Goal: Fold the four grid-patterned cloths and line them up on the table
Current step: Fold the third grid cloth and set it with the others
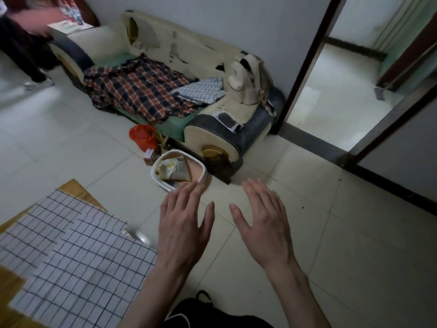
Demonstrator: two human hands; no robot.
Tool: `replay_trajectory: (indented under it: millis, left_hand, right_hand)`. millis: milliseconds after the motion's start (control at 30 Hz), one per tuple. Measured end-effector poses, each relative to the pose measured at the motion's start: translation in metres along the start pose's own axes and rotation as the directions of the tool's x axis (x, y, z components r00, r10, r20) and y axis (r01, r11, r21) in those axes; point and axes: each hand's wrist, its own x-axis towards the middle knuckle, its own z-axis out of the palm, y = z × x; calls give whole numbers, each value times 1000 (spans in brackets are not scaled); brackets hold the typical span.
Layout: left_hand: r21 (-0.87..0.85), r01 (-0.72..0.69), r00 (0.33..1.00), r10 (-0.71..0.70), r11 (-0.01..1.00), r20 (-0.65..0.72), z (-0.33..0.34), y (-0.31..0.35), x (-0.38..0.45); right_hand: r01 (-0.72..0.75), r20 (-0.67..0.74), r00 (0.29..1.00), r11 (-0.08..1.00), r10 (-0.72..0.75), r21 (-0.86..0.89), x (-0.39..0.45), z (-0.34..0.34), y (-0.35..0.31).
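Empty hands above tiled floor, cloths left on the table.

The left hand (183, 223) and right hand (264, 223) hover spread, holding nothing. Flat grid-patterned cloths (78, 252) overlap on the wooden table (75, 188); a bin (178, 170), a worn sofa (179, 74) and perhaps another checked cloth (201, 89) lie beyond.

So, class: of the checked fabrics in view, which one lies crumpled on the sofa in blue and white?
The small blue-and-white checked cloth by the sofa's right armrest; the plaid blanket is red and navy, the table's grid cloths lie flat.

Cloths (78, 252) on table (75, 188), overlapping
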Motion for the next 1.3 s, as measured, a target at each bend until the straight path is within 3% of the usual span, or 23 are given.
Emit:
replay_trajectory:
  millis: [333, 600, 767, 1000, 1300]
  left_hand:
    - [80, 241, 970, -238, 967, -42, 22, -50, 60]
    - [163, 465, 883, -443, 870, -154, 41, -100, 120]
    - [161, 631, 767, -578, 759, -279, 48, -117, 163]
    - [165, 782, 609, -681, 601, -407, 57, -138, 201]
    - [96, 946, 309, -775, 308, -552, 40, -150, 182]
  right_hand:
    - [225, 91, 970, 974, -226, 27, 122, 47, -22]
    - [431, 151, 887, 899, -437, 72, 242, 89, -30]
    - [563, 170, 797, 814, -580, 140, 324, 106, -46]
    - [720, 228, 611, 652, -758, 236, 400, 143, -73]
    - [807, 231, 342, 411, -911, 425, 424, 192, -145]
